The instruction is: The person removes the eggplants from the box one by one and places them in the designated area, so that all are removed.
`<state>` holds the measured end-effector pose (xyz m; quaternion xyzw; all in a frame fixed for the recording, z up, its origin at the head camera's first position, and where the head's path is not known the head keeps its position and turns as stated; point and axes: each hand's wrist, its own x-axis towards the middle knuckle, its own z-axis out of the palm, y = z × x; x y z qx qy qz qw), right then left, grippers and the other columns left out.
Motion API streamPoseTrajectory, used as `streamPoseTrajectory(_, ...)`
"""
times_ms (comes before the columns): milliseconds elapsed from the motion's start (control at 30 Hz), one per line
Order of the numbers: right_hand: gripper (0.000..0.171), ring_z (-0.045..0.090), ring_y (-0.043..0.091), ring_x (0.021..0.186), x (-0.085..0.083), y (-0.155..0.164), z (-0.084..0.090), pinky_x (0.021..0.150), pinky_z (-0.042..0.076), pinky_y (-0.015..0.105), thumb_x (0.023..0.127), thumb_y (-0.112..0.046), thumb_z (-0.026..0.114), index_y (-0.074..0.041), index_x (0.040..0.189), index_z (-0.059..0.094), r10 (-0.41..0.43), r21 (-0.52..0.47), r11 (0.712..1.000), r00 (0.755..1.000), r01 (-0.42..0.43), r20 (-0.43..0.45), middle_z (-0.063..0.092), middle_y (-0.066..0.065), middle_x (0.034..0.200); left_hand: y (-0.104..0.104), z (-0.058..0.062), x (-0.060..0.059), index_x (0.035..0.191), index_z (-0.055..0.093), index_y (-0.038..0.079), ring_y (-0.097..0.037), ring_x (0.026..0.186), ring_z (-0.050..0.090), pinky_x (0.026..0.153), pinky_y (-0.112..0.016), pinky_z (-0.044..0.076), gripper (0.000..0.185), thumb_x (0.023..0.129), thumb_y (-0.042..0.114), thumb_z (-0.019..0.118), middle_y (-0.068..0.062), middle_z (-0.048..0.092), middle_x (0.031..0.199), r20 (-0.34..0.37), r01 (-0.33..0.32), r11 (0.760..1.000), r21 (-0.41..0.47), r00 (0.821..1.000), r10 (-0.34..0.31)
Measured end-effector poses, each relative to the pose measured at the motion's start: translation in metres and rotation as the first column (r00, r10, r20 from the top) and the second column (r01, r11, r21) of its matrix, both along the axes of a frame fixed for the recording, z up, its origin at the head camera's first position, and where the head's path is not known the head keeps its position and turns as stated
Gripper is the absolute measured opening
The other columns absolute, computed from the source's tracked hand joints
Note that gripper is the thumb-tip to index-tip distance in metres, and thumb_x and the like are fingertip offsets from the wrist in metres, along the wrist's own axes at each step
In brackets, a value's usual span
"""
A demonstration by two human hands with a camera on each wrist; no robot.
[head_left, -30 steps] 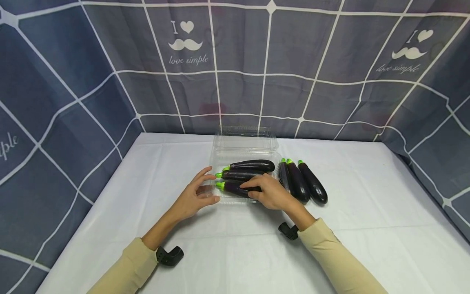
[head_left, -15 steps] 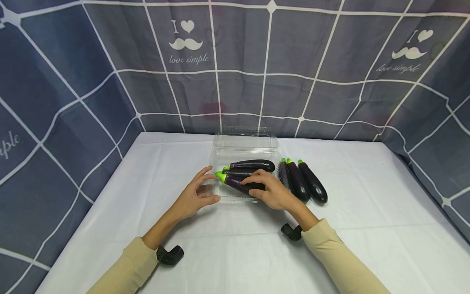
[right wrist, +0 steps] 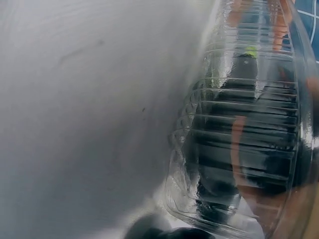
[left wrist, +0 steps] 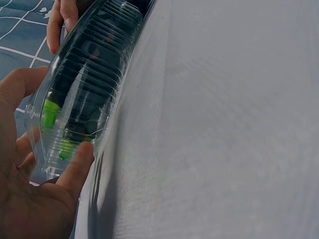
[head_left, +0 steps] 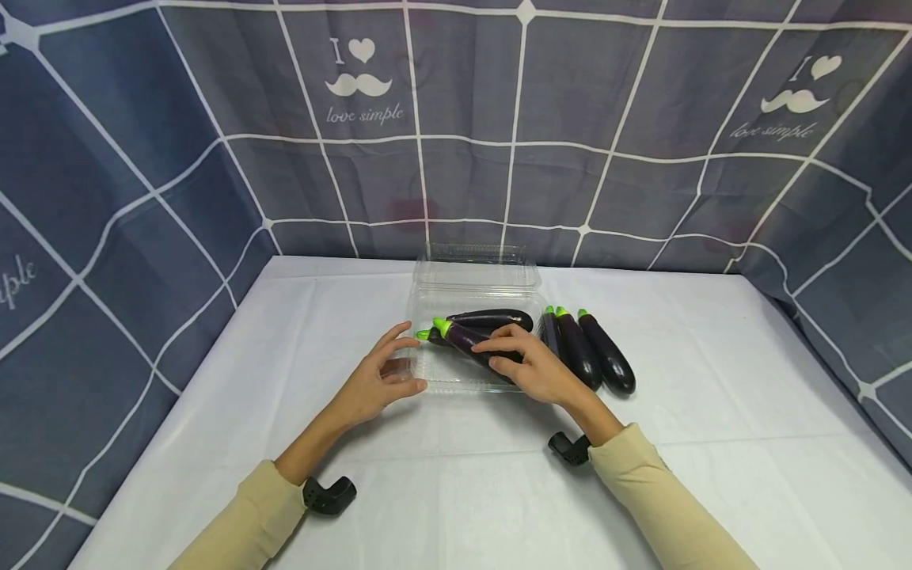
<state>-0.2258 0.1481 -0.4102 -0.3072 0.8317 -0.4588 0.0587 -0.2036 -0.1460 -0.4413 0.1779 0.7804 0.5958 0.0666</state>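
Observation:
In the head view my right hand (head_left: 537, 368) grips an eggplant (head_left: 466, 339) by its thick end, with its green stem up and to the left. This eggplant slants over another eggplant (head_left: 435, 337), mostly hidden, inside an open clear plastic container (head_left: 445, 380). A further eggplant (head_left: 499, 318) lies behind them in the container. My left hand (head_left: 374, 384) holds the container's left end, thumb by the front corner and fingers along the side. In the left wrist view the thumb (left wrist: 77, 169) rests against the ribbed wall. The right wrist view shows the right fingers only through the plastic.
Right of the container, three more eggplants (head_left: 580, 352) lie side by side on the white tablecloth (head_left: 456, 491). The container's raised lid (head_left: 477, 269) leans back toward the dark checked curtain (head_left: 463, 182). Black wrist cameras (head_left: 330, 496) sit on both wrists.
The gripped eggplant has turned and shifted backward from the container's front, its stem end now lying over the middle eggplant. My right hand moved slightly right; the left hand stayed put.

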Motion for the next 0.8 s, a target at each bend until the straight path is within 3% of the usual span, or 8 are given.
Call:
streamPoseTrajectory(100,0.030,0.044,0.030,0.130,0.000,0.000,0.003,0.098,0.044,0.049,0.100,-0.008,0.054,-0.010,0.126,0.069,0.002,0.006,1.000,0.999,-0.002,0.036,0.052,0.013,0.137,0.000,0.000,-0.001,0.138,0.050,0.002,-0.042,0.130,0.044,0.102,-0.047,0.045,0.061,0.086,0.017,0.079,0.001,0.015,0.163,-0.002,0.001,1.000,-0.006,1.000,-0.001)
streamPoseTrajectory(233,0.030,0.041,0.028,0.135,-0.003,0.000,0.006,0.103,0.041,0.050,0.100,-0.010,0.055,-0.013,0.125,0.069,-0.011,0.009,1.000,0.998,0.011,0.064,0.053,0.010,0.139,0.000,-0.001,-0.001,0.138,0.050,0.001,-0.042,0.131,0.044,0.102,-0.047,0.045,0.061,0.086,0.017,0.079,0.000,0.015,0.163,-0.004,0.001,1.000,-0.007,1.000,-0.001)
streamPoseTrajectory(600,0.029,0.049,0.023,0.123,-0.006,0.007,0.015,0.099,0.042,0.051,0.098,-0.016,0.061,-0.017,0.126,0.069,-0.128,-0.054,0.990,0.992,0.129,0.017,0.057,0.002,0.130,0.000,-0.001,-0.001,0.137,0.051,0.001,-0.043,0.130,0.044,0.102,-0.049,0.045,0.059,0.087,0.017,0.078,0.001,0.016,0.163,-0.006,-0.001,1.000,-0.012,1.000,0.001)
streamPoseTrajectory(800,0.030,0.052,0.020,0.111,-0.004,0.015,0.023,0.084,0.045,0.043,0.097,-0.022,0.065,-0.016,0.127,0.068,-0.147,-0.043,0.988,0.989,0.147,-0.001,0.060,0.000,0.124,-0.001,0.000,0.000,0.137,0.051,0.001,-0.043,0.130,0.044,0.102,-0.048,0.045,0.059,0.087,0.016,0.078,-0.001,0.015,0.163,-0.007,-0.005,1.000,-0.013,1.000,0.005)
